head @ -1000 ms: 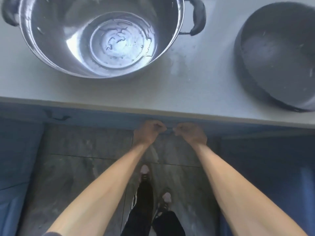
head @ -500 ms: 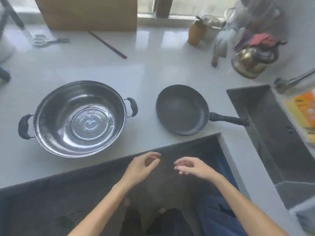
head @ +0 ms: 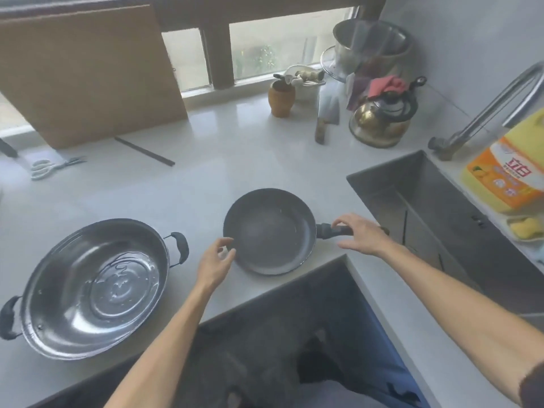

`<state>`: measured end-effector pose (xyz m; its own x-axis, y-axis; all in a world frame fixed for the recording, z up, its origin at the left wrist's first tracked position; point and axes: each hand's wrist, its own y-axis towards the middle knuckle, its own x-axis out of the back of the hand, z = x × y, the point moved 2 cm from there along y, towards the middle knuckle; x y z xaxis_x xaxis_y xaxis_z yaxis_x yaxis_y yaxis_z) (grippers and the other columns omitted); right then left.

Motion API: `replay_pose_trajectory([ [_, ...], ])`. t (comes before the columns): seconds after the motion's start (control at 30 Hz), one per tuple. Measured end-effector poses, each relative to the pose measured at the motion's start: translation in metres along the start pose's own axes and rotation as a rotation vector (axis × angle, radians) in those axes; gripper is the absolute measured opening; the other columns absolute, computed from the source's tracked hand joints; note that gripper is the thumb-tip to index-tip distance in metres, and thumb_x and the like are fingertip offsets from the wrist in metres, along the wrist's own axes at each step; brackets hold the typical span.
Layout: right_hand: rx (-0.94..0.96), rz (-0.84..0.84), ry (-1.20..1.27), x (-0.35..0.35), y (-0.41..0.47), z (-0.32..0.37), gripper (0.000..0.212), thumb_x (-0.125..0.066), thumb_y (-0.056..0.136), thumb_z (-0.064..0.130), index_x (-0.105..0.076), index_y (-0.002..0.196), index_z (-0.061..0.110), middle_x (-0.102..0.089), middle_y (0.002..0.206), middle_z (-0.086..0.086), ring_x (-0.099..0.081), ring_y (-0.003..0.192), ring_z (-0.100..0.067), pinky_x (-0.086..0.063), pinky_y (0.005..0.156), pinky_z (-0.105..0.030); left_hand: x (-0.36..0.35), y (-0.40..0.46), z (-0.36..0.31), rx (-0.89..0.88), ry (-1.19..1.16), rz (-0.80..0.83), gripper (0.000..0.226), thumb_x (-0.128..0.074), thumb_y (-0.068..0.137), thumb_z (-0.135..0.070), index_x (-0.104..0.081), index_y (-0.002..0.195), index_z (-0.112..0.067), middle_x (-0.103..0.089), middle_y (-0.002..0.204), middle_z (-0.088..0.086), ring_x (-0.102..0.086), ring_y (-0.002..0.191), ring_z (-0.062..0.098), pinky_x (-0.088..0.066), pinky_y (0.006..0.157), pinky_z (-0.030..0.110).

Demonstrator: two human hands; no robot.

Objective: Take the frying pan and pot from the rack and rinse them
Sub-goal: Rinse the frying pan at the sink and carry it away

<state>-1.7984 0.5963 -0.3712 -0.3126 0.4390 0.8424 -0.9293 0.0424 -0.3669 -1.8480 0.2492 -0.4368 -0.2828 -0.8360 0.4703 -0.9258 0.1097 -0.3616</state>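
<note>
A dark frying pan lies upright on the white counter, its black handle pointing right toward the sink. My right hand hovers over that handle with fingers spread, not closed on it. My left hand is open at the pan's left rim, fingertips just touching or almost touching it. A wide steel pot with two black side handles rests on the counter to the left, with water drops inside.
A steel sink with a tap is on the right, beside a yellow detergent bottle and sponge. A kettle, cleaver, brown jar, scissors, chopstick and cutting board stand further back.
The view lifted from the floor and counter edge to the whole counter. Both hands rose from below the counter's edge and reached out to the frying pan, left at the rim, right over the handle.
</note>
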Motion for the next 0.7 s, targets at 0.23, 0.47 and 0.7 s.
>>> replay_pose_trajectory([
  [0.23, 0.126, 0.106, -0.055, -0.015, 0.043, -0.037, 0.040, -0.060, 0.084, 0.042, -0.044, 0.120, 0.035, -0.068, 0.107, -0.002, -0.062, 0.094, -0.027, -0.044, 0.079, -0.036, -0.013, 0.018, -0.027, 0.095, 0.095, -0.095, 0.045, -0.051, 0.087, 0.004, -0.056, 0.124, -0.019, -0.062, 0.120, 0.007, -0.057, 0.106, 0.020, -0.044, 0.094, 0.031],
  [0.47, 0.062, -0.015, 0.130, 0.021, 0.010, -0.111, 0.038, -0.059, 0.084, 0.047, -0.047, 0.120, 0.041, -0.069, 0.104, 0.005, -0.062, 0.092, -0.019, -0.040, 0.073, -0.030, -0.052, 0.034, -0.124, -0.061, 0.262, -0.065, 0.045, -0.056, 0.085, -0.002, -0.061, 0.114, -0.036, -0.066, 0.113, -0.001, -0.061, 0.100, 0.020, -0.046, 0.093, 0.036],
  [0.7, -0.357, -0.232, 0.306, 0.051, -0.077, -0.222, 0.035, -0.064, 0.081, 0.047, -0.047, 0.112, 0.046, -0.070, 0.102, 0.010, -0.066, 0.090, -0.018, -0.047, 0.071, -0.028, -0.191, 0.106, -0.245, -0.411, 0.301, 0.278, 0.043, -0.058, 0.074, -0.016, -0.062, 0.106, -0.044, -0.063, 0.104, -0.016, -0.060, 0.093, 0.011, -0.044, 0.088, 0.023],
])
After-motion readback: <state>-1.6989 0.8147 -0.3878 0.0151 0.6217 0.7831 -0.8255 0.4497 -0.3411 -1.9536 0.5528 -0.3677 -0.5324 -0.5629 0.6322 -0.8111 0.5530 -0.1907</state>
